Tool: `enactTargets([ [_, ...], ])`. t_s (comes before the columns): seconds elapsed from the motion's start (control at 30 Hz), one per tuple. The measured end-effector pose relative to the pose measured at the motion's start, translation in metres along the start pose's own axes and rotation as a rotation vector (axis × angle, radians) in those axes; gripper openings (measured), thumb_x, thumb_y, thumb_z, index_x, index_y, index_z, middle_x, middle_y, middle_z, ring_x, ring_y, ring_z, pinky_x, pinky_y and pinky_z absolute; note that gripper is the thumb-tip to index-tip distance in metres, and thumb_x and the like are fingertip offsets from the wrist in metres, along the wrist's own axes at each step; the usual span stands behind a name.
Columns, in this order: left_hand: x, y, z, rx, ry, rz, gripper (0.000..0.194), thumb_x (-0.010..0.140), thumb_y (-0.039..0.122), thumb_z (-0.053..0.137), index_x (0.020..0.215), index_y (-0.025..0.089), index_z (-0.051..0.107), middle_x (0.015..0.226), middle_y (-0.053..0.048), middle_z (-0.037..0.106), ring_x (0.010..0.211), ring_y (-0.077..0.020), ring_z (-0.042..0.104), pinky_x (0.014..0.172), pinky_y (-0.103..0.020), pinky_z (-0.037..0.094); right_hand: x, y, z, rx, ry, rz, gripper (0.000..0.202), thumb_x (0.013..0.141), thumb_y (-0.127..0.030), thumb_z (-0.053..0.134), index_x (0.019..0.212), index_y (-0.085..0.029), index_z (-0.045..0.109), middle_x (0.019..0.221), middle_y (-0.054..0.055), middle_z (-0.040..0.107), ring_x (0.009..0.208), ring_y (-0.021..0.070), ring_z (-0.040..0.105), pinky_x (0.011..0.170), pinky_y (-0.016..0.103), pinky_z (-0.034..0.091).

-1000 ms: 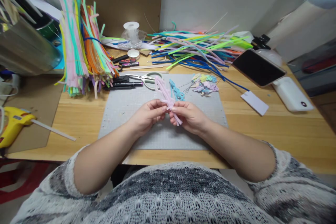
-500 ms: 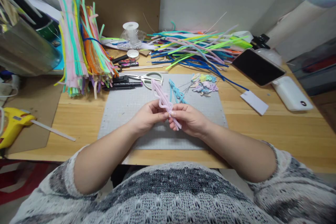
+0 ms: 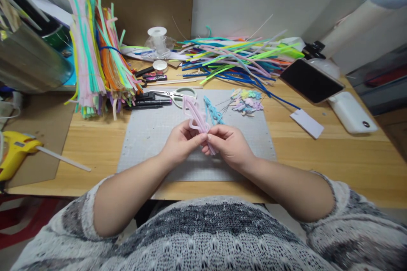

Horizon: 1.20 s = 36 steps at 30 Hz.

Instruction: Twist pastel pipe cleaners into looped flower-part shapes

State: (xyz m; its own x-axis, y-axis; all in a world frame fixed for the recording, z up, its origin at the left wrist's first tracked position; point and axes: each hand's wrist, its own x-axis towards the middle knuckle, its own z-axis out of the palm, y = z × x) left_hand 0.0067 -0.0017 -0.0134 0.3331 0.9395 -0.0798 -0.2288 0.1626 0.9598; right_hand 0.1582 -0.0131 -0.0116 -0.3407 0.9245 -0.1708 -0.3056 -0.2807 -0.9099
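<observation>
A pink bent pipe-cleaner shape [image 3: 194, 112] is pinched between my two hands above the grey cutting mat [image 3: 143, 139]. My left hand [image 3: 182, 140] is closed on it from the left, thumb on top. From the right, my right hand [image 3: 227, 142] grips it near its lower end, and the two thumbs meet. Loops of the pink piece rise toward the scissors [image 3: 181, 95]. Just behind my right hand lies a blue bent pipe-cleaner piece [image 3: 213, 111] on the mat. Small pastel pieces on thin wires [image 3: 247, 101] rest at the mat's back right.
Bundled pipe cleaners [image 3: 87, 51] stand at the back left, and loose ones [image 3: 235, 57] lie along the wall. A yellow glue gun [image 3: 15, 148] is at far left. A phone [image 3: 311, 80], white case [image 3: 352, 112] and white card [image 3: 307, 123] sit right.
The pink piece has turned slightly in my fingers, and its lower ends are now more covered by my right hand. Both hands still grip it.
</observation>
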Motion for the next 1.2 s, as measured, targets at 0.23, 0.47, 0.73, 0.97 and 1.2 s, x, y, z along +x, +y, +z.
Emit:
enactTargets([
  [0.23, -0.001, -0.001, -0.001, -0.046, 0.024, 0.041, 0.029, 0.067, 0.033, 0.076, 0.082, 0.016, 0.058, 0.069, 0.001, 0.063, 0.06, -0.0099, 0.059, 0.059, -0.022, 0.048, -0.005, -0.005, 0.0, 0.012, -0.081, -0.008, 0.02, 0.076, -0.033, 0.071, 0.081, -0.016, 0.062, 0.068, 0.002, 0.068, 0.06, 0.0114, 0.066, 0.059, 0.023, 0.055],
  [0.47, 0.0, -0.003, -0.001, -0.207, -0.056, -0.065, 0.027, 0.069, 0.03, 0.076, 0.084, 0.016, 0.057, 0.068, 0.001, 0.062, 0.058, -0.0106, 0.059, 0.058, -0.024, 0.048, 0.005, 0.002, -0.004, 0.062, -0.062, 0.043, 0.024, 0.071, -0.033, 0.076, 0.075, -0.015, 0.062, 0.064, 0.0, 0.067, 0.054, 0.0105, 0.065, 0.051, 0.02, 0.053],
  [0.73, 0.007, -0.002, -0.011, -0.093, 0.132, -0.039, 0.031, 0.064, 0.032, 0.079, 0.083, 0.014, 0.063, 0.078, -0.002, 0.067, 0.071, -0.0128, 0.061, 0.072, -0.026, 0.047, 0.011, 0.005, -0.008, -0.265, 0.06, -0.046, 0.023, 0.073, -0.034, 0.071, 0.071, -0.015, 0.06, 0.062, -0.001, 0.062, 0.051, 0.0095, 0.061, 0.05, 0.02, 0.049],
  [0.97, 0.012, -0.01, -0.023, -0.016, 0.202, -0.149, 0.02, 0.064, 0.03, 0.078, 0.07, 0.013, 0.07, 0.069, -0.003, 0.069, 0.064, -0.0127, 0.06, 0.069, -0.027, 0.045, 0.01, 0.014, -0.011, -0.619, 0.076, -0.191, 0.015, 0.08, -0.029, 0.062, 0.073, -0.016, 0.061, 0.06, 0.0, 0.062, 0.055, 0.0119, 0.062, 0.051, 0.023, 0.046],
  [1.2, 0.014, 0.002, -0.026, -0.037, 0.047, -0.053, 0.02, 0.062, 0.029, 0.079, 0.071, 0.013, 0.071, 0.07, -0.003, 0.07, 0.069, -0.0139, 0.061, 0.074, -0.027, 0.045, 0.014, 0.005, -0.007, -0.19, -0.079, 0.099, 0.027, 0.072, -0.039, 0.068, 0.072, -0.016, 0.055, 0.062, -0.001, 0.062, 0.05, 0.0113, 0.062, 0.048, 0.023, 0.048],
])
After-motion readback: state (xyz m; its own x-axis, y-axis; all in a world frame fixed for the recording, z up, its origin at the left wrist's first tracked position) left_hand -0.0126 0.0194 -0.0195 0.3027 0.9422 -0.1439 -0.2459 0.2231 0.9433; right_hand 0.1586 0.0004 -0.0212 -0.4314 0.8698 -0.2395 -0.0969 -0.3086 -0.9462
